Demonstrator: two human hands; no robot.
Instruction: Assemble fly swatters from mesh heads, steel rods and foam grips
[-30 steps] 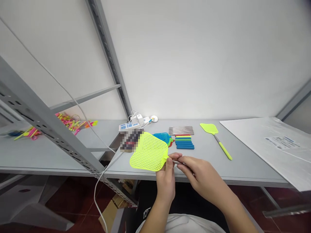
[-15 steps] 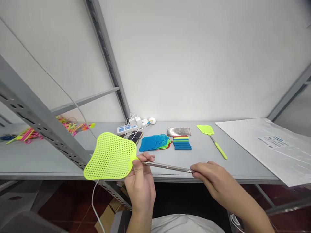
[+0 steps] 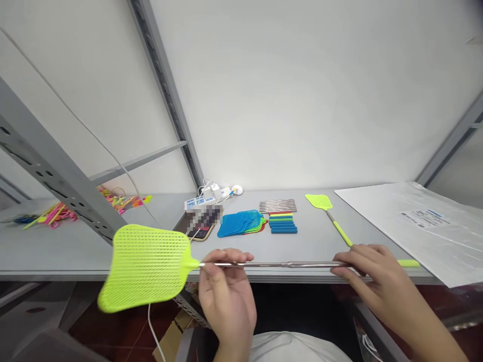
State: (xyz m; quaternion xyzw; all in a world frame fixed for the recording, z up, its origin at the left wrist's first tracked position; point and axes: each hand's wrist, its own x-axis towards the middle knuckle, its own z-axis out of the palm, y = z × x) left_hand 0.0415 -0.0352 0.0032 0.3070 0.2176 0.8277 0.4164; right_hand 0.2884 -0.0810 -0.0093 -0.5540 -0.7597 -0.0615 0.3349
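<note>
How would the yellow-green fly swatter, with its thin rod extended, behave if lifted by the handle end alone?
Probably light: the fly swatter has a perforated plastic head and a thin rod. Likely whippy, as the rod spans far between left hand and right hand. Its shiny metal may slip.

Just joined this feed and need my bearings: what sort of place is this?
Probably a small assembly or packing workbench: a grey metal rack frame over a grey bench, with sorted stacks of mesh swatter heads, coloured grips and metal rods, and a finished fly swatter beside them.
</note>
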